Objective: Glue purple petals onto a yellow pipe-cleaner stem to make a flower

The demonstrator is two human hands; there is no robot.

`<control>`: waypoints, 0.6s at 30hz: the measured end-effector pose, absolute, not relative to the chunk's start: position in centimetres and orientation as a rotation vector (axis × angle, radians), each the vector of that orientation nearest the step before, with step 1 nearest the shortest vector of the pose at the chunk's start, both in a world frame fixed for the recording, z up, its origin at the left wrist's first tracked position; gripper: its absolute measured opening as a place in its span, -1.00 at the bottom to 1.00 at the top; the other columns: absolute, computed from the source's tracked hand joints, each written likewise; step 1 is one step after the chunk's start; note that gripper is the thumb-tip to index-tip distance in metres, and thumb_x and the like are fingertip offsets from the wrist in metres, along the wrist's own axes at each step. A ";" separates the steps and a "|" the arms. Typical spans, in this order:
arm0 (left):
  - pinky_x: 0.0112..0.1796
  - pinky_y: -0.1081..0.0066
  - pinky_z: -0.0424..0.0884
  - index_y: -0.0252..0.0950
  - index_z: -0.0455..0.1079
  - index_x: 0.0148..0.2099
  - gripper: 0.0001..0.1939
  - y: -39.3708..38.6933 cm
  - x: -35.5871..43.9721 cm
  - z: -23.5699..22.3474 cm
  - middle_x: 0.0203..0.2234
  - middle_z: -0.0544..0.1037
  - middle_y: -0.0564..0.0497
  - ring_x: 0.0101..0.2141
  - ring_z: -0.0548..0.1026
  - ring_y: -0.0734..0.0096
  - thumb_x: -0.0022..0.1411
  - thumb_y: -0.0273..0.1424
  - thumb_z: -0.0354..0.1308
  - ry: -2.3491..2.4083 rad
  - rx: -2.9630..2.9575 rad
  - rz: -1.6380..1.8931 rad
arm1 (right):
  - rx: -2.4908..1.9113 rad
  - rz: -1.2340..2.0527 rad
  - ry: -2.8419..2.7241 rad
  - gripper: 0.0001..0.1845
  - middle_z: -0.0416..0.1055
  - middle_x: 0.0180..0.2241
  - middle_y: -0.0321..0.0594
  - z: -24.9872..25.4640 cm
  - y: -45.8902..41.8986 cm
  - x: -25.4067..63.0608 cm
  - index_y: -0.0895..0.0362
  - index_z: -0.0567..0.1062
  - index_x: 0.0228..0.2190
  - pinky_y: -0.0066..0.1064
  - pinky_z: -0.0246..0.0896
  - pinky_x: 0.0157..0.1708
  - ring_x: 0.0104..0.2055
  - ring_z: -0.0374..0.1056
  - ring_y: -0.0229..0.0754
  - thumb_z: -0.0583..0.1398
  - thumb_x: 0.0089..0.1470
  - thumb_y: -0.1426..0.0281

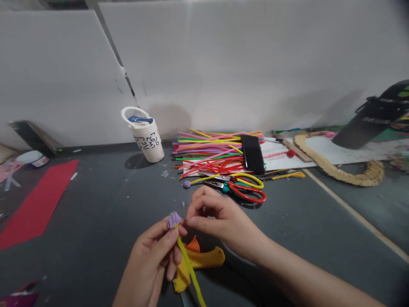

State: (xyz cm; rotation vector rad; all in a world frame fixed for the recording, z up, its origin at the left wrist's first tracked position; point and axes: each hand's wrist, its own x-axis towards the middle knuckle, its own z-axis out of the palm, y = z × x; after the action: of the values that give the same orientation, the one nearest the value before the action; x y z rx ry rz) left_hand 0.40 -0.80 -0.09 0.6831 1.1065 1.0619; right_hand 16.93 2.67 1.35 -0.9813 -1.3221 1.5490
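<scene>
Our left hand (158, 251) pinches a small purple flower (174, 220) between thumb and fingers, just below its petals. The flower sits at the left hand's fingertips, to the left of our right hand (217, 213), whose thumb and index finger are brought together close beside it; we cannot tell whether they grip anything. From the flower, a yellow fuzzy stem (189, 264) slants down and to the right, passing in front of a yellow glue gun (204, 259) with an orange trigger that lies on the dark grey worktop (105, 221) below our hands. Beyond the right hand lie red-handled scissors (247, 192), a second, smaller purple flower (187, 184) on a yellow stem, and a heap of colourful pipe cleaners (207, 149) with a black phone (253, 153) resting on its right end.
</scene>
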 end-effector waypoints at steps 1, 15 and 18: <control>-0.73 0.70 0.21 -0.29 0.59 -0.45 -0.76 -0.8 0.5 0.0 -0.63 0.49 0.09 -0.71 0.28 0.67 -0.11 -0.24 0.45 1.088 0.651 1.054 | -0.959 1.563 -1.296 -0.91 0.29 -0.39 -0.34 1.3 2.6 16.9 0.17 0.52 -0.55 -0.46 0.15 -0.34 -0.36 0.25 -0.32 0.33 -0.08 0.44; -0.76 0.74 0.13 -0.32 0.59 -0.45 -0.77 -0.8 0.7 0.3 -0.61 0.54 0.07 -0.75 0.26 0.75 -0.12 -0.26 0.46 1.056 0.592 1.064 | -0.812 1.827 -0.980 -0.84 0.37 -0.45 -0.33 0.3 1.9 15.8 0.15 0.55 -0.54 -0.42 0.11 -0.31 -0.38 0.27 -0.28 0.35 -0.08 0.32; -0.75 0.73 0.13 -0.33 0.60 -0.44 -0.78 -0.8 0.6 0.3 -0.52 0.57 0.03 -0.73 0.27 0.76 -0.07 -0.28 0.44 1.062 0.605 1.072 | -0.895 1.667 -1.075 -0.82 0.36 -0.42 -0.31 0.5 2.4 16.3 0.14 0.57 -0.53 -0.39 0.12 -0.22 -0.31 0.27 -0.24 0.30 -0.02 0.29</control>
State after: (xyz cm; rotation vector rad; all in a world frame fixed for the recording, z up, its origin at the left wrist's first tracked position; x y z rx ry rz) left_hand 0.57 -0.77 0.26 0.6049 1.0620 1.0720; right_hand 16.30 2.37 0.51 -0.8946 -1.0750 1.6665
